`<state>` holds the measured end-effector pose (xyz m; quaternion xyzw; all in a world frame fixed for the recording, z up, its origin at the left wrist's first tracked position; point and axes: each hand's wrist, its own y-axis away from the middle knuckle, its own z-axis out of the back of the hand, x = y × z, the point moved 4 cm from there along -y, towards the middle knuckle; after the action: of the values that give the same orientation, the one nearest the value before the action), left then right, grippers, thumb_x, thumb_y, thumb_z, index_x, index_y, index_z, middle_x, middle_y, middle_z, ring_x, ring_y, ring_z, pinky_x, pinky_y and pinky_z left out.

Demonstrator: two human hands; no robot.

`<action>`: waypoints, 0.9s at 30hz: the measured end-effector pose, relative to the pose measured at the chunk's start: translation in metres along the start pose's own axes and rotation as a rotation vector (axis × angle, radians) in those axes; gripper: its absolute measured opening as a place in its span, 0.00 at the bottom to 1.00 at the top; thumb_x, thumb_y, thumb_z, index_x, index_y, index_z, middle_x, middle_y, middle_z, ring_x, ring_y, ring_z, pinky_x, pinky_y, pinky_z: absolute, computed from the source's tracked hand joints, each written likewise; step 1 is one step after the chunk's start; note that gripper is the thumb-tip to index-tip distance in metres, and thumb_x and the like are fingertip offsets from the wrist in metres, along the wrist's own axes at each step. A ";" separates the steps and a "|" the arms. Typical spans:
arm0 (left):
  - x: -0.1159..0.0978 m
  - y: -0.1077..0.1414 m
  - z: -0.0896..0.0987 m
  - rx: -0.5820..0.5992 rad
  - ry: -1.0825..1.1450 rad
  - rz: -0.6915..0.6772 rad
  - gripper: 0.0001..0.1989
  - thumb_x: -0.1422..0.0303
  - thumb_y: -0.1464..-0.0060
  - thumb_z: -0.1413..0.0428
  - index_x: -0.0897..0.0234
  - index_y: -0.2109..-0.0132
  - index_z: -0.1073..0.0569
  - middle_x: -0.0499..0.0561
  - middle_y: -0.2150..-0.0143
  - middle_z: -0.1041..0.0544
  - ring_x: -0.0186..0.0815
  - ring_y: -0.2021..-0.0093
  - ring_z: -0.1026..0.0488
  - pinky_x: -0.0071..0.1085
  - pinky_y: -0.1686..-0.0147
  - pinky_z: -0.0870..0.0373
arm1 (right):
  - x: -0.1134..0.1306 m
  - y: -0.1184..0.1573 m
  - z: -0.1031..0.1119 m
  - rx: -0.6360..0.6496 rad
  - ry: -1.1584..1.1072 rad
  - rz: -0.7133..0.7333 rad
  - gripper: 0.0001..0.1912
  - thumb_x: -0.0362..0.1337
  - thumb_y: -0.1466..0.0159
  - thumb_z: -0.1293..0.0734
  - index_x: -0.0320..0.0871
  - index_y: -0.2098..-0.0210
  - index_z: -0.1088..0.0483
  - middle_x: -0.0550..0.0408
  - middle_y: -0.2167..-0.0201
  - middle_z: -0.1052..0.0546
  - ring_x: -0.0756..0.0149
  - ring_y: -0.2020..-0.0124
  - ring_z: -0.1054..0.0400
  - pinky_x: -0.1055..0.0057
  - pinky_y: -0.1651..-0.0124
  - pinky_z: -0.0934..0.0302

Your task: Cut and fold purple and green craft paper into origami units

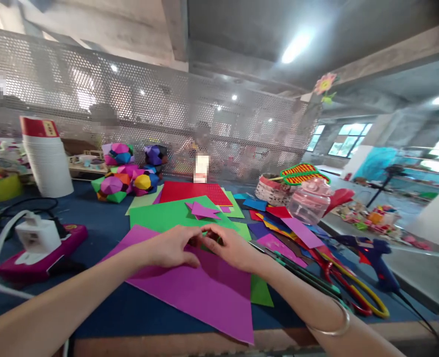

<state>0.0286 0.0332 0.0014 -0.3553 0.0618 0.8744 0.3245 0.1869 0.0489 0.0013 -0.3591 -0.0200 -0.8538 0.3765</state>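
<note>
My left hand (175, 246) and my right hand (229, 246) meet over a purple sheet (204, 292), their fingertips nearly touching. The fingers of both hands curl inward in a pinch, and a small dark patch shows between them; whatever they hold is hidden. The purple sheet lies slanted at the table's front. Beneath and behind it is a green sheet (156, 215), on which small purple cut pieces (203, 210) rest just beyond my fingertips. Farther back lies a red sheet (186, 192). A bracelet circles my right wrist.
On the right are scissors (360, 290), a blue glue gun (381, 258), coloured scraps (304, 230) and a clear jar (310, 203). Leftward stand stacked paper cups (48, 163), folded paper balls (111, 187) and a power strip (71, 243) with a cable. A perforated screen (148, 109) closes the back.
</note>
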 end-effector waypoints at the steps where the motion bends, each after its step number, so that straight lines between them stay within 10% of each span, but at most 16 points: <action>1: -0.001 -0.001 0.002 -0.046 -0.050 0.000 0.10 0.71 0.50 0.40 0.61 0.58 0.25 0.50 0.62 0.22 0.42 0.61 0.26 0.34 0.61 0.33 | -0.002 0.003 -0.001 0.027 0.013 -0.014 0.17 0.49 0.30 0.38 0.44 0.52 0.28 0.54 0.63 0.22 0.66 0.67 0.31 0.70 0.66 0.42; 6: -0.022 0.006 0.021 -0.534 -0.436 -0.164 0.06 0.70 0.41 0.46 0.61 0.56 0.28 0.55 0.55 0.23 0.46 0.51 0.30 0.42 0.48 0.39 | -0.010 0.008 0.002 -0.022 0.098 -0.039 0.15 0.45 0.34 0.36 0.44 0.74 0.36 0.61 0.79 0.35 0.70 0.76 0.45 0.71 0.74 0.52; 10: -0.034 0.016 0.021 -0.688 -0.381 -0.224 0.12 0.63 0.36 0.50 0.60 0.68 0.30 0.52 0.67 0.26 0.41 0.63 0.30 0.36 0.58 0.37 | -0.020 0.004 0.014 -0.278 -0.131 -0.057 0.16 0.51 0.32 0.40 0.45 0.66 0.35 0.57 0.72 0.28 0.65 0.71 0.36 0.70 0.69 0.42; 15: -0.007 0.013 0.017 -0.726 0.152 0.026 0.31 0.51 0.36 0.51 0.60 0.81 0.52 0.42 0.82 0.53 0.29 0.81 0.52 0.32 0.77 0.52 | -0.027 0.004 0.024 -0.419 -0.281 -0.106 0.17 0.52 0.34 0.39 0.45 0.58 0.32 0.52 0.63 0.23 0.59 0.62 0.29 0.65 0.58 0.34; 21: 0.010 0.000 0.018 -0.550 0.722 0.146 0.20 0.50 0.43 0.41 0.63 0.57 0.24 0.51 0.63 0.21 0.39 0.65 0.25 0.30 0.70 0.29 | -0.019 0.004 0.020 -0.348 -0.327 -0.067 0.21 0.56 0.34 0.37 0.45 0.59 0.31 0.51 0.63 0.22 0.58 0.62 0.28 0.65 0.61 0.34; 27: 0.013 -0.002 0.010 -0.466 1.036 0.273 0.21 0.66 0.49 0.33 0.65 0.48 0.24 0.57 0.50 0.19 0.43 0.54 0.21 0.34 0.58 0.23 | -0.013 0.007 0.018 -0.341 -0.255 -0.019 0.19 0.50 0.32 0.37 0.45 0.49 0.32 0.49 0.57 0.23 0.57 0.56 0.27 0.64 0.57 0.33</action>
<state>0.0172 0.0451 0.0004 -0.7875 0.0636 0.6110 0.0498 0.2082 0.0579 0.0053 -0.5226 0.0738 -0.7959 0.2965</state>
